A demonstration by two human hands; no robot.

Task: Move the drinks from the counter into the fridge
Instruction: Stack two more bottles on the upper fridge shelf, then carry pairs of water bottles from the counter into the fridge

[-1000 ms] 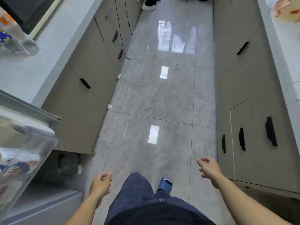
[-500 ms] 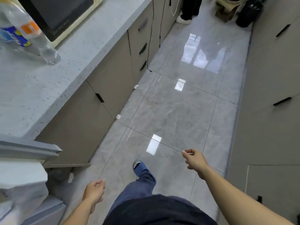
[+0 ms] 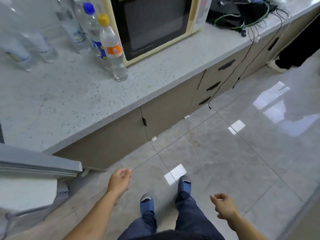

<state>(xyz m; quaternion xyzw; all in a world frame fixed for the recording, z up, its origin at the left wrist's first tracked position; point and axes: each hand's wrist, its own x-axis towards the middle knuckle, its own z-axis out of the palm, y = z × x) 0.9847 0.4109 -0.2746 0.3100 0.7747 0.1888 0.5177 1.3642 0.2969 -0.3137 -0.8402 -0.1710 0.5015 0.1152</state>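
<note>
On counter, up and ahead of left hand, nearest bottle standing upright beside microwave; right hand farther off; both loosely curled, holding nothing.

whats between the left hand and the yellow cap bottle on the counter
In the head view, only bare speckled counter, its front edge and the cabinet doors below separate the left hand from the yellow-capped bottle. No other object stands in that stretch.
</note>
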